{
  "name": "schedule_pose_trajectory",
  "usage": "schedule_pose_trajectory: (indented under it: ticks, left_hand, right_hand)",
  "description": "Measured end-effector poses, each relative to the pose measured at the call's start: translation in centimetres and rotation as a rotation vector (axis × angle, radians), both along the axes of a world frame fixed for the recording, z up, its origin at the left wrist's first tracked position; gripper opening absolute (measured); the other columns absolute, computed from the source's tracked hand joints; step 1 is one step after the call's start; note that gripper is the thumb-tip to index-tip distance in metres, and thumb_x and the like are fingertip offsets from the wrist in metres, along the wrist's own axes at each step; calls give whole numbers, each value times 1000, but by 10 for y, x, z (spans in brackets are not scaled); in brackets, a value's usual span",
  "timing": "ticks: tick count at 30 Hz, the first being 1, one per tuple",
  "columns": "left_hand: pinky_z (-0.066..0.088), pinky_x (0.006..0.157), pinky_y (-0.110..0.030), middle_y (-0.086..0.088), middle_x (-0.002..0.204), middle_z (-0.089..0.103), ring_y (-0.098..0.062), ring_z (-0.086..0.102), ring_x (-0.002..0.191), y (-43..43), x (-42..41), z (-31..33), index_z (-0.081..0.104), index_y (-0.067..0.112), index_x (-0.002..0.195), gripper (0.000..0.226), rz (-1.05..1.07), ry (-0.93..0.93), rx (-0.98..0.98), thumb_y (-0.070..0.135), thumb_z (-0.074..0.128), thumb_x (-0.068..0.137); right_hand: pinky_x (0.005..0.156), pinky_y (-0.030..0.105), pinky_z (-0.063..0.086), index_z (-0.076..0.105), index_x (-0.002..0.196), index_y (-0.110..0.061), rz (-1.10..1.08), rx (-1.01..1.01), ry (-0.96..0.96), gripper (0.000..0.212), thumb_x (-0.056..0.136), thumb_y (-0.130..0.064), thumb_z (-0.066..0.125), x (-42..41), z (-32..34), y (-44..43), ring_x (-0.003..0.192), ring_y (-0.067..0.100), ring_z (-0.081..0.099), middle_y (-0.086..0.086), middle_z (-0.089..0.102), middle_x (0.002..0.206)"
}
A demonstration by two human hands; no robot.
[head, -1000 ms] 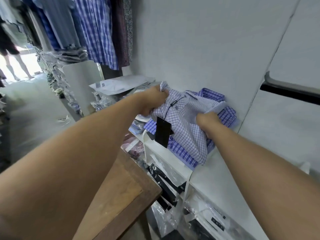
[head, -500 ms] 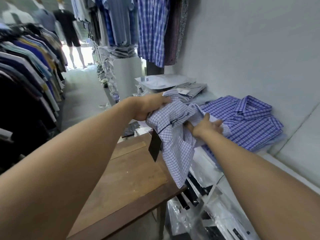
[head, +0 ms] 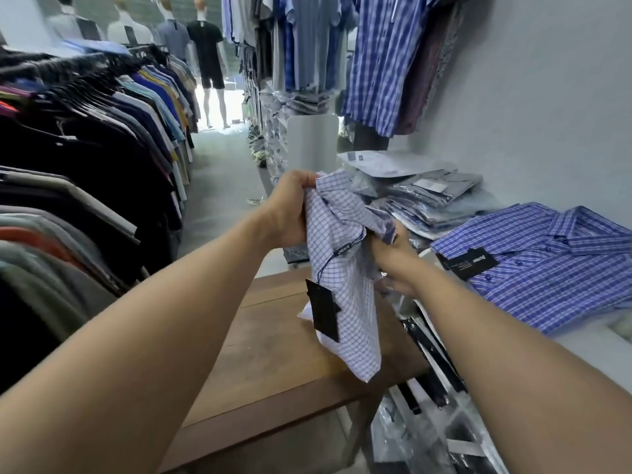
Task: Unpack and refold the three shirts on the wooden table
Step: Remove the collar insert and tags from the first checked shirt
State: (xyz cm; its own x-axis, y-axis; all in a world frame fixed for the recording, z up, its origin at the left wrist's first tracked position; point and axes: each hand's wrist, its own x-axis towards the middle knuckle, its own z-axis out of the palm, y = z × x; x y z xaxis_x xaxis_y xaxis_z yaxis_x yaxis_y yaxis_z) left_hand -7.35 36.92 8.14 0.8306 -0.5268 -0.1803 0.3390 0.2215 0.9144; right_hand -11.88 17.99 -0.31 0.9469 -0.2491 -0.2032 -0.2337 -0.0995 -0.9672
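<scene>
The premises are a clothing shop. A long rack of shirts on hangers point(head: 102, 138) lines one side of a narrow aisle, further shirts hang along the wall point(head: 383, 59), and dressed mannequins point(head: 205, 46) stand at the far end. Folded shirts sealed in plastic bags point(head: 427, 200) are stacked on a white shelf point(head: 581, 343), and a folded blue checked shirt point(head: 547, 261) there carries a black tag point(head: 473, 263).

Only one view is given, from a camera worn on the head. The wooden table point(head: 273, 364) is seen from above and close by, just below and ahead. The shop aisle is faced beyond it.
</scene>
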Motion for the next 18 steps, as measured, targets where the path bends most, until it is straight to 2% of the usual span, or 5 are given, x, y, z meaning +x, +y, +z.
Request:
schedule_pose_trajectory:
  ticks: [5, 7, 12, 15, 18]
  left_hand:
    - [51, 89, -42, -15, 89, 66, -29, 64, 82, 39, -13, -6, 64, 8, 88, 55, 45, 12, -7, 60, 47, 87]
    - [54, 87, -42, -16, 91, 69, -30, 67, 82, 53, -18, -10, 68, 6, 92, 63, 49, -11, 16, 66, 48, 88]
    - [56, 77, -34, -16, 94, 69, -27, 67, 76, 85, -31, -27, 69, 4, 93, 46, 125, 8, 70, 45, 49, 94]
    - [52, 94, -41, -20, 112, 66, -30, 64, 96, 100, -34, -33, 67, 1, 111, 58, 130, 49, 10, 53, 49, 92]
    - [51, 80, -38, -15, 92, 66, -27, 64, 80, 110, -39, -35, 66, 7, 86, 52, 206, 108, -11, 56, 50, 90]
  right_hand:
    - [80, 45, 57, 49, 124, -34, 133, 219, -46, 42, 89, -38, 72, -1, -7, 56, 106, 28, 69, 1, 73, 115]
    - [73, 39, 57, 55, 112, -32, 69, 182, -151, 31, 87, -27, 74, 1, -6, 73, 101, 27, 69, 3, 73, 111]
    - [77, 32, 47, 50, 97, -35, -84, -438, -433, 32, 76, -27, 73, -4, 3, 93, 91, 18, 55, 2, 50, 111]
    - [80, 29, 40, 50, 111, -23, -63, -659, -556, 42, 78, -25, 75, -12, 11, 95, 96, 14, 47, 0, 37, 120]
    - [89, 33, 45, 46, 119, -22, 39, -820, -651, 56, 74, -28, 78, -9, 15, 96, 110, 14, 44, 0, 31, 131]
